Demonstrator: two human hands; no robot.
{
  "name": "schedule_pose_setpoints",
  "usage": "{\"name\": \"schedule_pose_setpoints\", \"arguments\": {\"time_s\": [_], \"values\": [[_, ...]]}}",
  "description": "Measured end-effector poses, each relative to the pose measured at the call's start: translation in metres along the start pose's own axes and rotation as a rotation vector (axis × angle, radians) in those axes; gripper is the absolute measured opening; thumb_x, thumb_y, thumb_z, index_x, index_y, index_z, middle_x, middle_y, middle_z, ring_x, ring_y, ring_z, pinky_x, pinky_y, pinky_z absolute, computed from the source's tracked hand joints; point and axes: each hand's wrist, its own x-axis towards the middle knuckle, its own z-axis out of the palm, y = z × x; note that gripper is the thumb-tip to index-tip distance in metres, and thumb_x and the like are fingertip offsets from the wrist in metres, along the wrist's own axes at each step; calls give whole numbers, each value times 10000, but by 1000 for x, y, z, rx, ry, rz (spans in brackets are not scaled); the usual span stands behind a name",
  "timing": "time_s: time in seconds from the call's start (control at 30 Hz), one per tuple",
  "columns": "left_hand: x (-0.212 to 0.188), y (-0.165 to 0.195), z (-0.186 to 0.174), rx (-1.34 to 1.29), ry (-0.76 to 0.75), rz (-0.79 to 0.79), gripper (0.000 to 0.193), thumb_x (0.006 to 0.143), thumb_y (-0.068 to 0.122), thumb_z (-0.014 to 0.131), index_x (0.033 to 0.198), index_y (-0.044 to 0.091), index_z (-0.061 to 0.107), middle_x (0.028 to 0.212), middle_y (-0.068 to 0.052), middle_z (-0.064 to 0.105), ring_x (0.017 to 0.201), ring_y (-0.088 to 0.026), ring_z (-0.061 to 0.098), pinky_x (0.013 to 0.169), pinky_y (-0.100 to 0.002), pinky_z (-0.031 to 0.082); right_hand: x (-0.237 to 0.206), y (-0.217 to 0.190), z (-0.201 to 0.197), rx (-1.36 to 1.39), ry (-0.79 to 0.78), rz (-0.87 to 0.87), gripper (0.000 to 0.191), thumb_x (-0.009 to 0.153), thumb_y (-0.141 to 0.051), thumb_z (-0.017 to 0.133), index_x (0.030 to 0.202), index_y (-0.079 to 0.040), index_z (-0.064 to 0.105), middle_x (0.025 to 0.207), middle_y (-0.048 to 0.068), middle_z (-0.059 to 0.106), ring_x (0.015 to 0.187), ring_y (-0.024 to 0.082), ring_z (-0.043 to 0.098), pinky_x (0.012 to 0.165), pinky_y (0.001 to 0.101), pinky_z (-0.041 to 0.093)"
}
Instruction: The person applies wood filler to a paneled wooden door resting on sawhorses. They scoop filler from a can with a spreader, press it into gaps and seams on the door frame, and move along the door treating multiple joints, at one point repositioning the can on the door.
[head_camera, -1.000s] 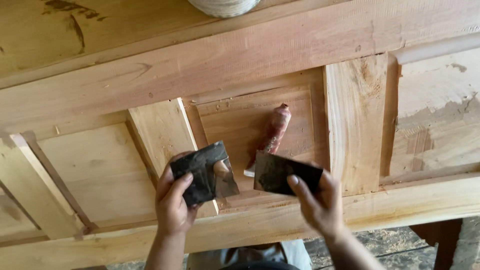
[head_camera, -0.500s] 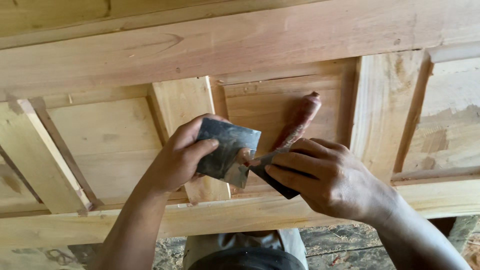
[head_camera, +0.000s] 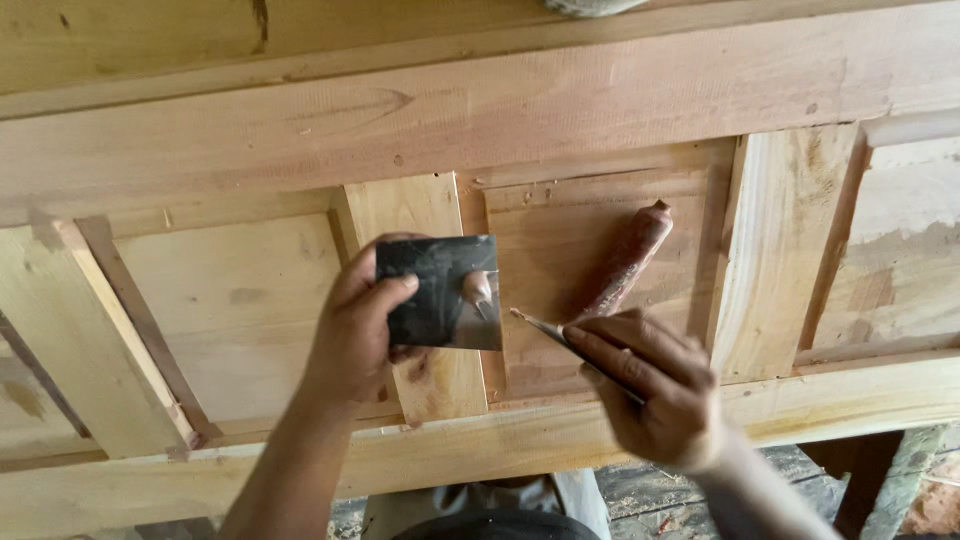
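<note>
My left hand holds a square metal scraper plate, dark and smeared, flat toward the camera over a vertical wooden rail. My right hand grips a second thin metal blade edge-on, its tip pointing left toward the plate's lower right corner, a small gap between them. Both hover over a panelled wooden door lying flat. A reddish-brown sausage-shaped lump lies on the recessed panel just beyond my right hand.
The door has raised rails and recessed panels; a pale filled patch covers the right panel. Below the door's near edge I see a dirt floor, my grey clothing and a dark wooden leg.
Half a second ago the blade was pressed against the plate; now the hands have drawn apart. The right hand's blade is turned edge-on and the view has shifted slightly.
</note>
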Motion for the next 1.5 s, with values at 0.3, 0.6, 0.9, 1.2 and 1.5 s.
{"name": "schedule_pose_setpoints", "arguments": {"time_s": [0.3, 0.6, 0.9, 1.2, 1.5], "values": [[2, -9, -3, -127, 89, 73, 329, 923, 58, 538, 1244, 44, 608, 836, -39, 662, 518, -90, 561, 374, -244, 384, -30, 3, 25, -254, -23, 52, 320, 870, 95, 672, 1180, 42, 735, 1099, 157, 752, 868, 222, 740, 628, 284, 617], [4, 11, -2, 283, -10, 86, 318, 932, 38, 518, 1240, 12, 595, 880, -47, 653, 578, -61, 549, 436, -213, 434, 37, 6, -18, -219, -299, -91, 395, 666, -3, 716, 1059, 28, 741, 1037, 123, 722, 858, 274, 691, 682, 381, 592], [20, 16, -30, -10, 321, 365, 308, 919, 63, 575, 1223, 21, 609, 963, -64, 670, 635, -122, 604, 421, -244, 393, 43, 16, 10, 73, -95, 339, 213, 869, 55, 657, 1071, 49, 722, 1029, 158, 711, 842, 253, 726, 687, 336, 597], [28, 5, -44, 10, 347, 306, 330, 915, 69, 535, 1229, 21, 625, 910, -68, 666, 573, -116, 547, 407, -245, 382, 61, 59, 64, 274, 87, 737, 139, 902, 5, 681, 1018, 79, 693, 882, 151, 714, 735, 186, 692, 631, 319, 543], [28, 9, -50, -47, 306, 271, 361, 920, 66, 521, 1264, 17, 621, 923, -78, 676, 570, -112, 538, 411, -240, 388, 81, 57, 67, 310, 32, 764, 101, 908, -3, 662, 970, 68, 696, 865, 139, 728, 723, 174, 714, 619, 317, 554]]}}
